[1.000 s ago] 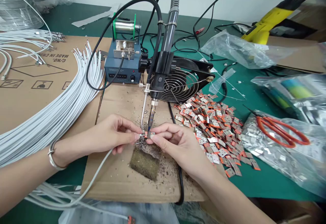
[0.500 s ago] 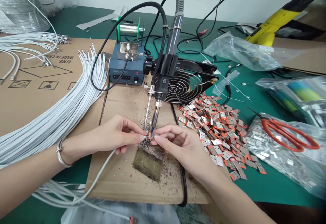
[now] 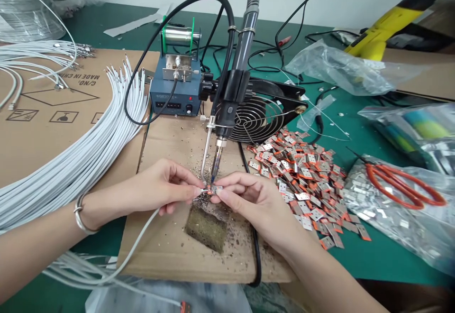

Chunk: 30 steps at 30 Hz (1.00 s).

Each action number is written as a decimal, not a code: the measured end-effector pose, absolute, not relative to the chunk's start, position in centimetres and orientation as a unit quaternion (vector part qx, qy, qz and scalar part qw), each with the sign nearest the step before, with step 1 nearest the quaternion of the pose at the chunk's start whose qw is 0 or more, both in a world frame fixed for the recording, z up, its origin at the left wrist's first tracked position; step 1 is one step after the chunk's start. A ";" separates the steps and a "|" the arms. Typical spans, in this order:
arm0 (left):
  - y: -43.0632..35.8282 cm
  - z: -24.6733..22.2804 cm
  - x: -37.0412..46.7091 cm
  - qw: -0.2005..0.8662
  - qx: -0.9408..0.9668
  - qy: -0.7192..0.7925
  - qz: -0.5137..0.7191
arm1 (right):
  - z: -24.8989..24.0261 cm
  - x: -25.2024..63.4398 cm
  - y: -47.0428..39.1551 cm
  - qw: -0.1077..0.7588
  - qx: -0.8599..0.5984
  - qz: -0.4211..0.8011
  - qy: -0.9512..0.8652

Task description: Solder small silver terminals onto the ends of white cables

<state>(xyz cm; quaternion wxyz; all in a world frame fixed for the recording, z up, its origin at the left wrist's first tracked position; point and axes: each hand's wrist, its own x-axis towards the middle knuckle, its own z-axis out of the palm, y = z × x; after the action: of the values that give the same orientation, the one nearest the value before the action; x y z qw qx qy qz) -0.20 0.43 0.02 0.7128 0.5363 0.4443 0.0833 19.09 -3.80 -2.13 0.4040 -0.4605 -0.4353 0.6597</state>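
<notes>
Left hand: the left hand (image 3: 174,187) pinches narrowly, thumb against fingers, on the end of a white cable (image 3: 140,237); a metal bracelet (image 3: 81,216) circles the wrist.
Right hand: the right hand (image 3: 250,197) pinches the metal connector (image 3: 217,189) between thumb and fingertips.
Connector: between the two hands, right under the soldering iron (image 3: 229,99), above the near end of the cable; whether the iron's tip touches it is too small to tell.
Feed tube: the bent metal tube (image 3: 207,154) ends beside the tip.
Sponge: the worn sponge (image 3: 206,230) lies below the hands on cardboard (image 3: 167,256) sprinkled with dark bits.
Blue station: the blue station (image 3: 175,96) shows a lit red light and lettering ending "C+", the rest blurred; a green-flanged solder spool (image 3: 177,36) stands at its top.
Carton print: the left carton (image 3: 42,137) reads "C/NO:" and "MADE IN CHINA", upside down, near boxed pictograms.
Cable bundle: many white cables (image 3: 85,159) lie across that carton.
Connector pile: orange-and-metal connectors (image 3: 307,180) are heaped right of the right hand.
Orange handles: the orange-handled tool (image 3: 401,185) lies on a clear bag of metal pieces (image 3: 377,208).
</notes>
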 end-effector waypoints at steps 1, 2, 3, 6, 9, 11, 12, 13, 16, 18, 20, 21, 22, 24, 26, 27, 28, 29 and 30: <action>0.4 0.0 -0.2 0.713 0.536 0.444 0.083 | -2.1 19.1 -3.8 0.404 -0.462 0.660 -0.433; 0.4 0.0 -0.3 0.713 0.536 0.443 0.083 | -2.1 19.1 -3.8 0.404 -0.462 0.662 -0.431; 0.4 -0.1 -0.3 0.714 0.535 0.443 0.084 | -2.1 19.1 -3.7 0.404 -0.460 0.665 -0.428; 0.4 -0.1 -0.3 0.719 0.530 0.441 0.085 | -2.3 19.2 -3.8 0.404 -0.448 0.679 -0.418; 0.4 0.0 -0.3 0.723 0.527 0.439 0.087 | -2.3 19.2 -3.9 0.404 -0.437 0.689 -0.413; 0.4 0.0 -0.3 0.722 0.527 0.439 0.087 | -2.3 19.3 -3.9 0.406 -0.433 0.691 -0.414; 0.4 0.0 -0.3 0.722 0.528 0.439 0.086 | -2.3 19.3 -3.9 0.407 -0.430 0.690 -0.416; 0.4 0.0 -0.3 0.722 0.528 0.439 0.087 | -2.3 19.3 -3.9 0.407 -0.429 0.690 -0.418; 0.4 -0.2 -0.3 0.718 0.535 0.436 0.089 | -2.2 19.1 -3.9 0.407 -0.435 0.683 -0.423; 0.4 -0.2 -0.3 0.712 0.540 0.439 0.091 | -2.1 19.0 -3.9 0.408 -0.443 0.677 -0.424; 0.4 -0.3 -0.3 0.712 0.540 0.440 0.089 | -2.1 19.0 -3.9 0.409 -0.444 0.675 -0.423; 0.4 -0.2 -0.3 0.715 0.537 0.439 0.090 | -2.1 18.9 -3.9 0.409 -0.444 0.676 -0.422; 0.4 -0.2 -0.3 0.719 0.533 0.438 0.090 | -2.1 18.9 -3.9 0.408 -0.443 0.678 -0.421; 0.4 -0.1 -0.3 0.723 0.526 0.438 0.089 | -2.1 19.0 -3.9 0.407 -0.443 0.680 -0.420; 0.3 0.0 -0.3 0.724 0.523 0.442 0.088 | -2.1 19.0 -4.0 0.405 -0.442 0.681 -0.420; 0.3 0.0 -0.3 0.724 0.522 0.442 0.087 | -2.2 19.0 -4.0 0.406 -0.441 0.681 -0.421; 0.3 0.0 -0.3 0.725 0.522 0.441 0.088 | -2.2 19.1 -4.0 0.406 -0.440 0.681 -0.422; 0.3 -0.1 -0.3 0.726 0.522 0.439 0.089 | -2.2 19.1 -4.0 0.406 -0.440 0.681 -0.422; 0.3 -0.1 -0.3 0.727 0.522 0.437 0.089 | -2.3 19.1 -4.0 0.406 -0.440 0.681 -0.422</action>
<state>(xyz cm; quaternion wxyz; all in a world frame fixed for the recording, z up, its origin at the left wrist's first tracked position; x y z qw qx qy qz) -0.31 0.26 -0.10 0.7269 0.5225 0.4367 0.0888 19.11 -3.95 -2.25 0.4063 -0.4397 -0.4218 0.6809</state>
